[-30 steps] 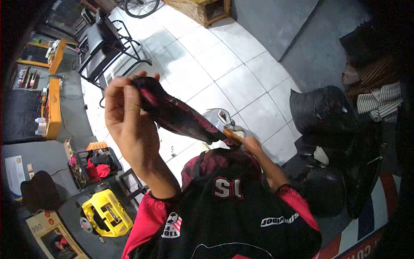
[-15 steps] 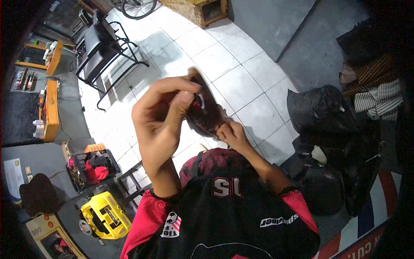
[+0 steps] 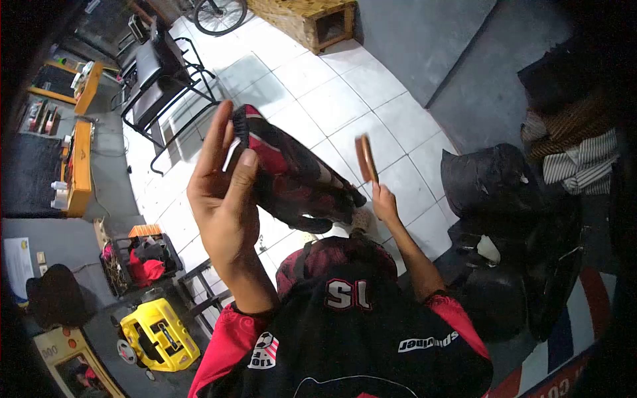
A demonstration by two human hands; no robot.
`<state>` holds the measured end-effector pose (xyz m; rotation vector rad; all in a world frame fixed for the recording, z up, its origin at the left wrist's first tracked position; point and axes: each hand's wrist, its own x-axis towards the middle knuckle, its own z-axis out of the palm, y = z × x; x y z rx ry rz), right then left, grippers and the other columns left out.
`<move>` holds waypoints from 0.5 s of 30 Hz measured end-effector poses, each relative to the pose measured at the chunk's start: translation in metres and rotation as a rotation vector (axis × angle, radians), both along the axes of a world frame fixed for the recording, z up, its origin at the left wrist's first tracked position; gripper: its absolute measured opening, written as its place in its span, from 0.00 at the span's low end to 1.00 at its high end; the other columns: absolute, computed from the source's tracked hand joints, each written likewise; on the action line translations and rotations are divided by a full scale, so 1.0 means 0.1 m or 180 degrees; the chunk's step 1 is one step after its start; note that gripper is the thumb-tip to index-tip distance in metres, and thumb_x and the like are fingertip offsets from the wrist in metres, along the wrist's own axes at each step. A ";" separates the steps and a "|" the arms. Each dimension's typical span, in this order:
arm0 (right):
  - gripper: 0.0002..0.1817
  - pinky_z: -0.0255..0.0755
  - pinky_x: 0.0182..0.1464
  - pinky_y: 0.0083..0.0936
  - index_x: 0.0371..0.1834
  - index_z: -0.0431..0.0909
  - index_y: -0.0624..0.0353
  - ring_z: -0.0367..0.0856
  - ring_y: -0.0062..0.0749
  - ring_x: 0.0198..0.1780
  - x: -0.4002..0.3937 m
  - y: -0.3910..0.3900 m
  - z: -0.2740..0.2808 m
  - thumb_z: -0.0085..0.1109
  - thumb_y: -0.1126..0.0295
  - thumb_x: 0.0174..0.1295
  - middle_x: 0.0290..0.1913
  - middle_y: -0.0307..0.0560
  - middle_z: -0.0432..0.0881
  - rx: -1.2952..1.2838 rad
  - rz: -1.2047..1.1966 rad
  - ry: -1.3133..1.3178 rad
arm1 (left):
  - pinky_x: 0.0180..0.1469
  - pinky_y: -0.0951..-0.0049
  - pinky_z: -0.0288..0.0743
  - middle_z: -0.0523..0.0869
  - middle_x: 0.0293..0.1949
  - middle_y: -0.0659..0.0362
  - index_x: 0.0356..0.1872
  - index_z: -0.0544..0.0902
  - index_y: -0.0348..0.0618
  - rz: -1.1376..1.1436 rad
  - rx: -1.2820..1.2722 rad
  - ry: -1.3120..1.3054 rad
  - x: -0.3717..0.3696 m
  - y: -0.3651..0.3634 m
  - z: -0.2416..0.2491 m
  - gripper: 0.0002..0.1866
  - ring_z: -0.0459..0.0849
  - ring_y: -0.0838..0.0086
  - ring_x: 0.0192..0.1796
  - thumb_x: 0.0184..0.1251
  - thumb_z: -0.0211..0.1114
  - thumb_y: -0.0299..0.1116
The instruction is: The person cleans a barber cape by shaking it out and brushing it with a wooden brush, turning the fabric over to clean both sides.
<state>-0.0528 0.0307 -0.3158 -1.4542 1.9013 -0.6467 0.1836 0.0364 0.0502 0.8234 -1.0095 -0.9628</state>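
Observation:
A black and dark red glove-like item point(image 3: 288, 169) hangs slantwise over the tiled floor. Its cuff end is at my left hand point(image 3: 225, 199), between the raised fingers and the thumb. On the right, my right hand point(image 3: 384, 201) is closed around the lower end of a brown wooden brush point(image 3: 365, 159), which points upward. The brush is apart from the glove-like item.
Black chairs point(image 3: 156, 73) stand at the upper left, near orange shelves point(image 3: 79, 166). A crate point(image 3: 176, 259) with red and dark cloths and a yellow toy car point(image 3: 159, 335) are at lower left. A black bag point(image 3: 488, 176) lies at right.
My right hand has moved away from the glove-like item to the right, and the brush now shows clearly in it. The item has swung more into view, and my left fingers are straighter.

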 end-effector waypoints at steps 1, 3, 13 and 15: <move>0.20 0.70 0.30 0.38 0.28 0.68 0.67 0.78 0.48 0.27 0.19 -0.04 0.59 0.40 0.57 0.65 0.23 0.57 0.78 -0.0501 -0.0148 -0.0286 | 0.57 0.74 0.67 0.66 0.61 0.48 0.59 0.62 0.28 -0.0095 0.0163 -0.0068 0.00 0.01 -0.01 0.25 0.72 0.71 0.57 0.59 0.54 0.18; 0.17 0.69 0.25 0.31 0.27 0.65 0.65 0.76 0.35 0.23 0.49 -0.02 1.51 0.38 0.61 0.67 0.19 0.50 0.74 -0.0327 -0.0189 -0.1809 | 0.56 0.74 0.67 0.69 0.58 0.48 0.59 0.63 0.28 -0.0218 0.0440 -0.0129 0.00 -0.02 -0.11 0.24 0.72 0.71 0.56 0.59 0.55 0.19; 0.20 0.69 0.40 0.47 0.54 0.63 0.64 0.77 0.60 0.38 0.84 0.26 0.68 0.44 0.68 0.60 0.33 0.65 0.78 -0.0124 0.1643 -0.0506 | 0.49 0.77 0.70 0.74 0.51 0.46 0.62 0.58 0.31 -0.0273 0.0020 0.0327 -0.07 0.07 0.06 0.30 0.76 0.74 0.48 0.56 0.56 0.15; 0.18 0.68 0.42 0.47 0.51 0.68 0.61 0.75 0.60 0.41 0.55 0.26 0.15 0.45 0.65 0.60 0.36 0.67 0.77 0.0979 0.1975 0.0304 | 0.50 0.75 0.70 0.73 0.52 0.43 0.64 0.54 0.32 -0.0320 -0.0187 0.0448 0.07 0.07 0.08 0.33 0.77 0.71 0.48 0.55 0.55 0.15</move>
